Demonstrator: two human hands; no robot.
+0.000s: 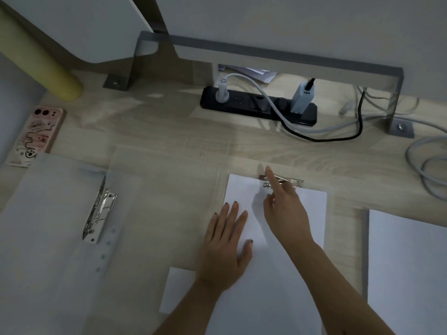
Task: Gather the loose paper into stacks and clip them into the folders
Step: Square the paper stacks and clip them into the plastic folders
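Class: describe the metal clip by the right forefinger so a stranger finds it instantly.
On the wooden desk, find the middle white sheet. The clip lies crosswise at its top edge; the other clip stands raised, lengthwise, on the left folder.

Items on the desk [169,122], by count.

- Hands, 2: left hand [225,245] and right hand [285,211].
- Clear folders, 2: left folder [48,213] and centre folder [169,201].
- Metal clips, 2, 1 per folder: left clip [101,209] and centre clip [291,182].
- White paper, 3 lots: centre stack [266,298], right stack [406,262] and near sheet [176,288], which lies at the near left of the centre stack.
- Phone [36,134], 1, far left.
- Power strip [242,102], 1, far centre, carrying 2 plug-in units: white plug [222,93] and grey adapter [301,97].
- Yellow tube [43,66], 1.
- Bolted bracket feet, 2: left foot [116,81] and right foot [400,127].
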